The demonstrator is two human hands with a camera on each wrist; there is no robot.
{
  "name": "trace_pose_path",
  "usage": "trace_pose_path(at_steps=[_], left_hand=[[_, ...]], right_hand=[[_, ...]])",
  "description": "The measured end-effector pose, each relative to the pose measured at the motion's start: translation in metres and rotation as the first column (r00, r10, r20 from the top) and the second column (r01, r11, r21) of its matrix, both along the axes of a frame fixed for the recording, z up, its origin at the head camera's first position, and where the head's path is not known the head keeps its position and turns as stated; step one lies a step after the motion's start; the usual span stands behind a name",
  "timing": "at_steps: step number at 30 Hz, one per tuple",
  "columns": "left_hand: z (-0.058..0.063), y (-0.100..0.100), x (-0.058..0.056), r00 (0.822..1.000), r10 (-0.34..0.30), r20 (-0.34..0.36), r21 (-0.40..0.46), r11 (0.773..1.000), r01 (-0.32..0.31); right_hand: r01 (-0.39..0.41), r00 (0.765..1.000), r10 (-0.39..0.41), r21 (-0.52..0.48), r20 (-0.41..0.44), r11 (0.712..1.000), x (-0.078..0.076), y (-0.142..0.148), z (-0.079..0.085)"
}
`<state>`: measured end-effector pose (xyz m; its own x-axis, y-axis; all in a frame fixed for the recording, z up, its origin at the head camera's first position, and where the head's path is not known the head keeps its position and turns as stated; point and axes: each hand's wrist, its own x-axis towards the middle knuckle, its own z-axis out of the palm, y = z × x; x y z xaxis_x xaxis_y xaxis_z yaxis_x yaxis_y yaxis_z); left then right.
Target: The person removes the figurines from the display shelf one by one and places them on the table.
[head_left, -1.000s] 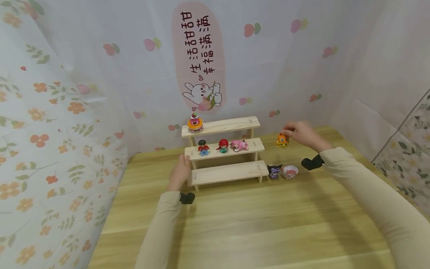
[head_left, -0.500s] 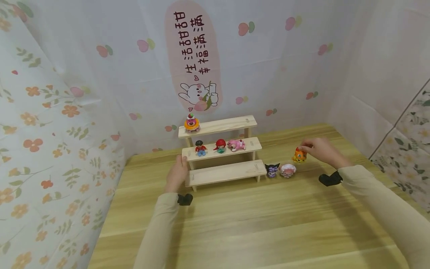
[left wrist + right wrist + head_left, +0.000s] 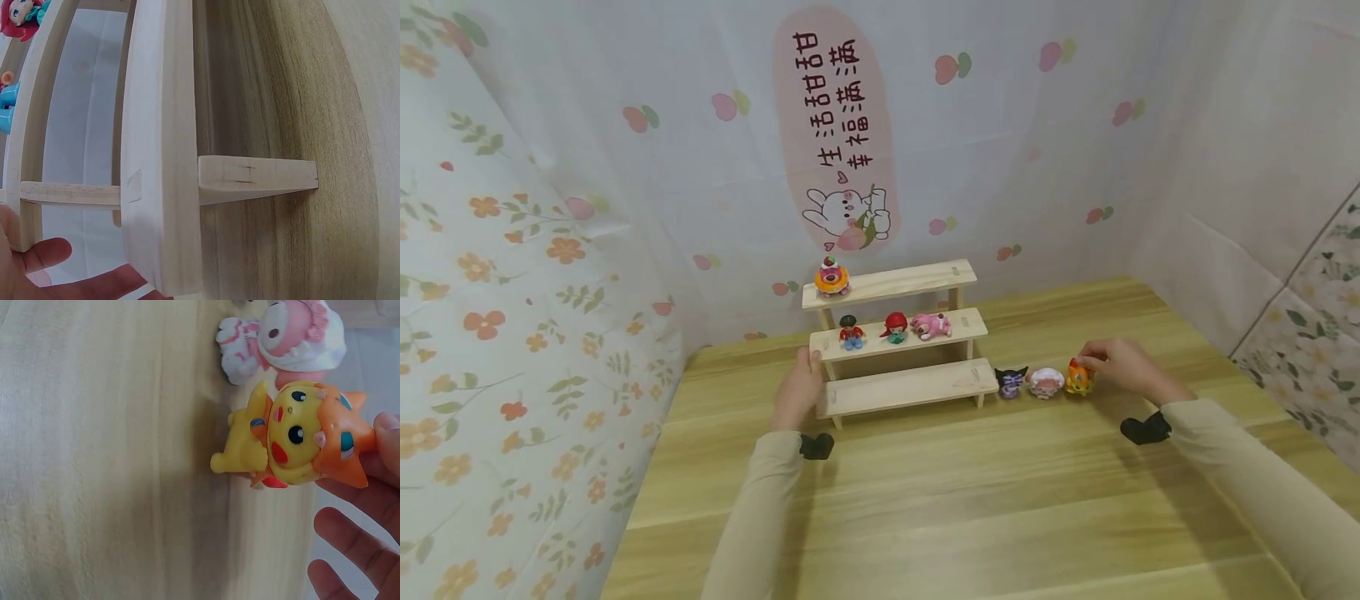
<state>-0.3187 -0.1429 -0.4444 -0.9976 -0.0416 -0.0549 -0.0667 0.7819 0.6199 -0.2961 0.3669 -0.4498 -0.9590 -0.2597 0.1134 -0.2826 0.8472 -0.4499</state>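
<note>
My right hand (image 3: 1126,367) pinches a yellow toy figurine (image 3: 287,434) with an orange hood by the top of its head. It stands upright at the table surface, to the right of a pink figurine with a white bonnet (image 3: 1046,382). A purple and black figurine (image 3: 1011,382) is left of that one, beside the lowest tier. At the left end of the three-tier wooden display shelf (image 3: 910,387), my left hand (image 3: 799,390) grips the middle tier's end. In the left wrist view its fingers (image 3: 103,284) reach behind the tiers.
On the top tier sits a pink bear figurine in an orange ring (image 3: 832,279). The middle tier bears a boy figurine (image 3: 852,333), a red-haired figurine (image 3: 895,327) and a lying pink bear (image 3: 932,325). Patterned cloth (image 3: 1015,167) hangs behind the wooden table (image 3: 925,500).
My right hand has carried the yellow figurine right and toward me, then down beside the pink one with the bonnet. The left hand stays at the shelf's left end.
</note>
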Motion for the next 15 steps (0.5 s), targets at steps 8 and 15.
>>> trace_pose_path(at_steps=[8,15], left_hand=[[-0.0058,-0.0007,-0.0021,1.000,0.004,0.006,0.007,1.000,-0.004],[-0.0035,0.0001,-0.0018,1.000,0.010,0.005,-0.002,1.000,-0.010]], right_hand=[[-0.006,1.000,0.006,-0.006,-0.001,1.000,0.0017,-0.0031,-0.0024],[-0.002,1.000,0.002,-0.001,0.019,1.000,0.0022,-0.0042,0.0005]])
